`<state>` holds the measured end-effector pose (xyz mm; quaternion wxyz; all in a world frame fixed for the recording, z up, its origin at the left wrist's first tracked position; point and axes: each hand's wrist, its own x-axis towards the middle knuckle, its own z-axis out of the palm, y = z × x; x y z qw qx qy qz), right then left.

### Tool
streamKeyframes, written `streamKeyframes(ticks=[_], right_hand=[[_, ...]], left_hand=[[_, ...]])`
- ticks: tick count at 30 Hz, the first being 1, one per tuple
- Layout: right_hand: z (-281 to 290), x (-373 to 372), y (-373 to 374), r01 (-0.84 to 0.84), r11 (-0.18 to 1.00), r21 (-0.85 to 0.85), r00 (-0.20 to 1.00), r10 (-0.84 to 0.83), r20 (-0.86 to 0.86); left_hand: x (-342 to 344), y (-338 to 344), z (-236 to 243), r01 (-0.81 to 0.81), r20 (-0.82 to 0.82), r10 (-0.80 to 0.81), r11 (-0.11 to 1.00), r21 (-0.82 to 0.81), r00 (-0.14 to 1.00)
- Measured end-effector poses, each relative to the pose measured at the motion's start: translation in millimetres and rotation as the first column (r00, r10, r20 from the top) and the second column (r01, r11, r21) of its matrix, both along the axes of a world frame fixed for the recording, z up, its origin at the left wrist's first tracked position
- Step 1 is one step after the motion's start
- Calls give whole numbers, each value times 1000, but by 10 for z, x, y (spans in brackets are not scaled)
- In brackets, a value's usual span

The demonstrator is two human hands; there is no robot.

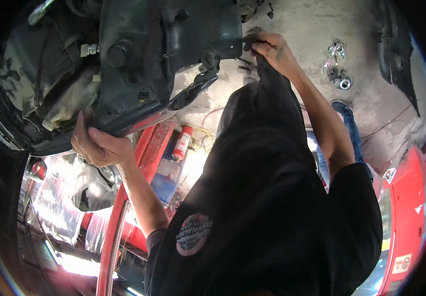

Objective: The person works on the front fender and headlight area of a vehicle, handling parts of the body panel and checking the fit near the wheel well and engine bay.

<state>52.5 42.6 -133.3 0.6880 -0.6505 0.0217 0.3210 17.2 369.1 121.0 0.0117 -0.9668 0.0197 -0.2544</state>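
A large black car panel (134,54), part of a car's front end, fills the upper left. My left hand (102,145) is closed at its near edge, thumb and fingers bent about the rim. My right hand (274,52) reaches farther out to the panel's right end. Its fingers are pinched together at a small dark piece there, too shadowed to name. A silver bolt (89,50) sticks out beside the panel's left side. Under the right end hangs a dark trim strip (193,93) with a bent bracket (209,64).
Loose shiny metal parts (339,74) lie on the concrete floor (302,29) at right. A fire extinguisher (182,143) stands by a red beam (149,158). Clear plastic sheeting (57,197) hangs at lower left. Red bodywork (410,197) is at right, near a blue-jeans leg (348,128).
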Motion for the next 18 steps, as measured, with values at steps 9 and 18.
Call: streamKeyframes(ticks=[9, 18], right_hand=[[214, -353, 438, -159, 897, 414, 918, 289, -273], [202, -319, 537, -419, 821, 387, 863, 493, -110]], left_hand=[[-2, 70, -39, 30, -13, -30, 999, 26, 999], [-19, 20, -31, -8, -18, 8, 1000, -14, 1000]])
